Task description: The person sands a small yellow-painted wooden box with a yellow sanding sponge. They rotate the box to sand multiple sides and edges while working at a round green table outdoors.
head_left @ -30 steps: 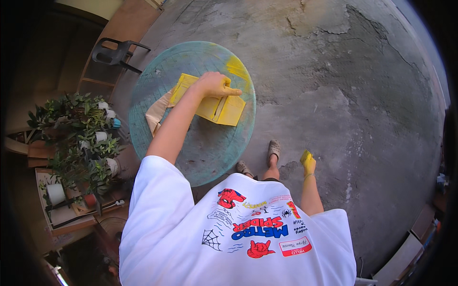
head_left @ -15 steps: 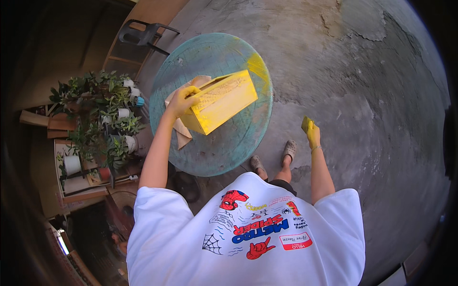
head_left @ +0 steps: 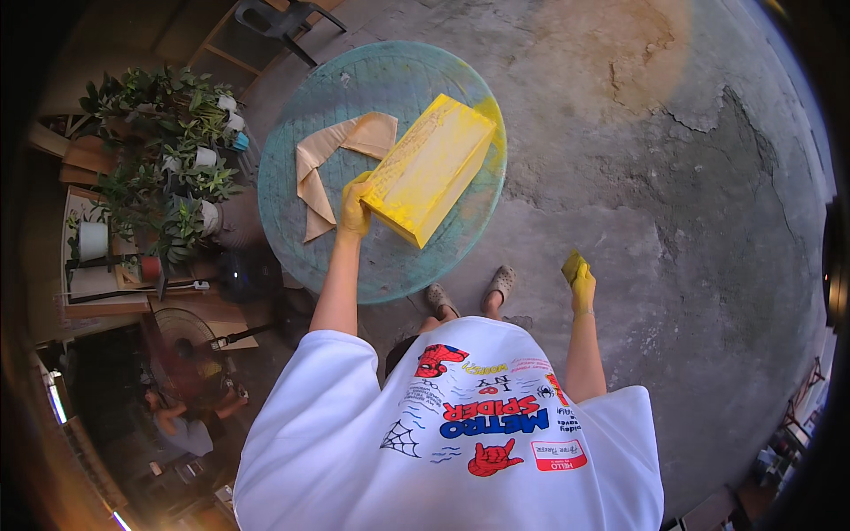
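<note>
Over the round green table, my left hand grips the lower left end of a yellow box. The box is tilted, and two of its long faces show patchy yellow over paler areas. A bent tan strip, like paper or cloth, lies on the table left of the box. Off to the right, away from the table, my right hand is closed on a small yellow-stained pad; its exact kind is unclear. Yellow colour covers both hands.
Several potted plants crowd a stand at the left. A dark plastic chair is beyond the table. A fan and another person are at the lower left. Cracked concrete floor spreads to the right.
The box has turned in my left hand, so its opening no longer shows and two long faces do. More of the tan strip is uncovered. My right hand still holds the pad.
</note>
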`<state>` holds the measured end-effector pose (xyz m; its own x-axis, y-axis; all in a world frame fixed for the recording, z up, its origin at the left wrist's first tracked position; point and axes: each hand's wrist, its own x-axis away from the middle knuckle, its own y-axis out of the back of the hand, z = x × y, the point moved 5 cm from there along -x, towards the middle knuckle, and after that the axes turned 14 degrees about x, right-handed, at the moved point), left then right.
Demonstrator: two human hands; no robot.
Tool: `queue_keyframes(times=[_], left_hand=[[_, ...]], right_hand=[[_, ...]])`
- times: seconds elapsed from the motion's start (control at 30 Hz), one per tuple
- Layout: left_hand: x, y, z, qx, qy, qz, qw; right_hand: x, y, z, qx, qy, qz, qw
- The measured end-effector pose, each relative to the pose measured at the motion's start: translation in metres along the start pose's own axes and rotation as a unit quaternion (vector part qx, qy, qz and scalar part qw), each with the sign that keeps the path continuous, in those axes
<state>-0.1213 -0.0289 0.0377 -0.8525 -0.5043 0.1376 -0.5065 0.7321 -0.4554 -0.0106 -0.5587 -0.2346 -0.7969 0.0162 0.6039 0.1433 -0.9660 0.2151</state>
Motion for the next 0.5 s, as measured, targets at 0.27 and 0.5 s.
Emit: queue_keyframes(times=[0.27,0.5], left_hand=[[0.002,0.010,0.030,0.047,0.016,-0.011,0.999],[-0.008,0.031,0.037,0.056,0.022,0.008,0.998]], right_hand=[[0.034,0.059,-0.048,0.048,-0.007,-0.039,0.998],[0.086,0.057,-0.057,0.069,-0.057,-0.067,0.994]])
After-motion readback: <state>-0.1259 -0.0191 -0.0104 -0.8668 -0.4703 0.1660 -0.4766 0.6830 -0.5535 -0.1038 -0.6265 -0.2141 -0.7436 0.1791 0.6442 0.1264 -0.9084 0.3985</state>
